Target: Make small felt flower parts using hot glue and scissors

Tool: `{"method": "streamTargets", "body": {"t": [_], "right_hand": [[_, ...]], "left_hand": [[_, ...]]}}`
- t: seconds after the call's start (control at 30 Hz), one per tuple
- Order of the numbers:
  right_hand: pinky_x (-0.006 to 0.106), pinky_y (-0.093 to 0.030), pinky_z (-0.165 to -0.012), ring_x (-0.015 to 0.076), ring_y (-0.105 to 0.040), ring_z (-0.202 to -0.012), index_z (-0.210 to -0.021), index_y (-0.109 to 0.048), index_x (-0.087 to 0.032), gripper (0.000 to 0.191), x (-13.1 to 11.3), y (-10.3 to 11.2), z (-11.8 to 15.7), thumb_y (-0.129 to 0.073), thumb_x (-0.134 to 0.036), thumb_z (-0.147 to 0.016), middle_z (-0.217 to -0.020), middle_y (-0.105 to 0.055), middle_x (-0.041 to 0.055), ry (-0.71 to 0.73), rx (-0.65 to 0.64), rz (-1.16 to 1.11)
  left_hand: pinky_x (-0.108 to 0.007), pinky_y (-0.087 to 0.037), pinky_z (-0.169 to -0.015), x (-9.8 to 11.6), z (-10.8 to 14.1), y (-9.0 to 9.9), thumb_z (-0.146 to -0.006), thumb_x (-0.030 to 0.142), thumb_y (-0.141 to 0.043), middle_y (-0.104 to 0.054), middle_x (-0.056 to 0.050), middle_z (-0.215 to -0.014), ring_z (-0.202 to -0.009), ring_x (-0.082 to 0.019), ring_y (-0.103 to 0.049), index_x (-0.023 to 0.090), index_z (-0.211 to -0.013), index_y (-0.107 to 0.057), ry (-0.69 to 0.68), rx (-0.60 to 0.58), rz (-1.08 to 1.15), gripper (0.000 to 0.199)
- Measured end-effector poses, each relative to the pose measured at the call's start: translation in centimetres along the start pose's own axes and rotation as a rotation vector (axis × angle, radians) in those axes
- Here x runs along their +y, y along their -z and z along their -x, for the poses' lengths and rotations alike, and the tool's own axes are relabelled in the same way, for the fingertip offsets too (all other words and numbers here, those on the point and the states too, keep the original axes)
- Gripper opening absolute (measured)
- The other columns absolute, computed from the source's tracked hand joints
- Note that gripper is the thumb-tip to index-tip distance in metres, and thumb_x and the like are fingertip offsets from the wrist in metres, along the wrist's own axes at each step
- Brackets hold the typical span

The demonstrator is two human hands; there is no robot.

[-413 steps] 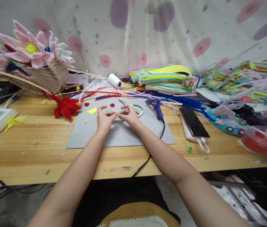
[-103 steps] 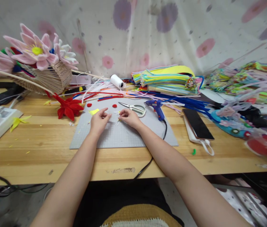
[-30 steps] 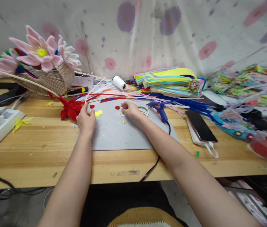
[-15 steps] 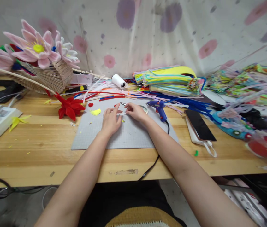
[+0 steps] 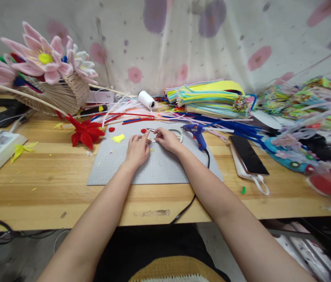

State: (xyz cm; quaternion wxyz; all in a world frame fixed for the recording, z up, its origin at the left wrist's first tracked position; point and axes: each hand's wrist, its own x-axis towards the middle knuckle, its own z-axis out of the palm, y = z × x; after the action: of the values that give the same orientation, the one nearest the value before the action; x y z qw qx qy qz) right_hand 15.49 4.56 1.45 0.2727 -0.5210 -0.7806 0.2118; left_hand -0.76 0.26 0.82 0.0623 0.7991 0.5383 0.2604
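Observation:
Both hands work close together over the grey cutting mat [image 5: 111, 168]. My left hand [image 5: 137, 150] has its fingers bent and closed, with the index finger pointing forward. Across from it, my right hand [image 5: 167, 140] has thumb and fingertips drawn into a pinch. A small, thin, pale piece shows in the gap between the fingertips; what it is cannot be made out. Scissors [image 5: 179, 135] lie on the mat behind my right hand, partly hidden by it. Red round pieces [image 5: 143, 131] and a yellow scrap [image 5: 117, 138] lie near my left hand.
A blue glue gun [image 5: 197, 135] rests at the mat's right, its cord running to the table's front edge. Further right lies a phone [image 5: 249, 154]. A red flower [image 5: 86, 133] lies left; pipe cleaner bundles [image 5: 212, 98] and a white thread spool [image 5: 147, 100] stand behind.
My hands stay nearly in place over the mat, the fingers shifting slightly. The pale strip between them shows less than before. The view has moved a little.

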Motion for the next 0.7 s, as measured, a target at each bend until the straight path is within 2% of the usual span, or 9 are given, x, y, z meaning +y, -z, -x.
{"method": "streamTargets", "body": {"t": [0.13, 0.3, 0.4, 0.53, 0.7], "right_hand": [[0.026, -0.04, -0.071, 0.0142, -0.058, -0.074, -0.099, -0.055, -0.021, 0.028, 0.0, 0.3, 0.3, -0.053, -0.012, -0.072, -0.081, -0.066, -0.0006, -0.003, -0.001, -0.049], [0.025, -0.041, -0.071, 0.0127, -0.058, -0.072, -0.104, -0.05, -0.022, 0.033, 0.5, 0.4, 0.5, -0.052, -0.013, -0.072, -0.079, -0.065, -0.0025, 0.012, -0.017, -0.132], [0.025, -0.041, -0.07, 0.0124, -0.058, -0.071, -0.105, -0.048, -0.022, 0.034, 0.7, 0.4, 0.6, -0.052, -0.013, -0.072, -0.077, -0.064, -0.003, 0.039, -0.03, -0.168], [0.024, -0.041, -0.069, 0.0118, -0.058, -0.07, -0.103, -0.046, -0.022, 0.034, 1.0, 0.6, 0.5, -0.051, -0.012, -0.071, -0.075, -0.062, -0.0034, 0.039, -0.026, -0.199], [0.025, -0.042, -0.068, 0.0114, -0.056, -0.068, -0.1, -0.043, -0.022, 0.033, 1.7, 2.3, 0.1, -0.054, -0.016, -0.069, -0.076, -0.06, -0.0028, 0.017, 0.06, -0.345]], "left_hand": [[-0.04, -0.028, -0.102, 0.0, 0.1, 0.2, -0.078, 0.013, -0.045, -0.069, -0.003, -0.101, -0.104, -0.023, -0.048, 0.016, -0.136, -0.037, 0.0, 0.018, 0.017, 0.058], [-0.04, -0.032, -0.1, 0.2, 0.1, 0.4, -0.078, 0.013, -0.045, -0.067, -0.004, -0.106, -0.103, -0.023, -0.049, 0.017, -0.14, -0.027, 0.002, 0.058, 0.036, 0.064], [-0.041, -0.029, -0.103, 0.1, 0.1, 0.2, -0.079, 0.013, -0.043, -0.068, -0.003, -0.106, -0.108, -0.023, -0.048, 0.016, -0.142, -0.025, -0.028, 0.009, 0.018, 0.066], [-0.041, -0.022, -0.107, 0.0, 0.1, -0.1, -0.079, 0.012, -0.04, -0.069, -0.003, -0.105, -0.111, -0.021, -0.049, 0.013, -0.139, -0.032, -0.059, -0.044, -0.032, 0.06], [-0.041, -0.024, -0.107, 0.0, 0.1, -0.1, -0.079, 0.011, -0.041, -0.069, -0.004, -0.105, -0.111, -0.02, -0.05, 0.013, -0.138, -0.033, -0.04, -0.042, -0.007, 0.06]]}}
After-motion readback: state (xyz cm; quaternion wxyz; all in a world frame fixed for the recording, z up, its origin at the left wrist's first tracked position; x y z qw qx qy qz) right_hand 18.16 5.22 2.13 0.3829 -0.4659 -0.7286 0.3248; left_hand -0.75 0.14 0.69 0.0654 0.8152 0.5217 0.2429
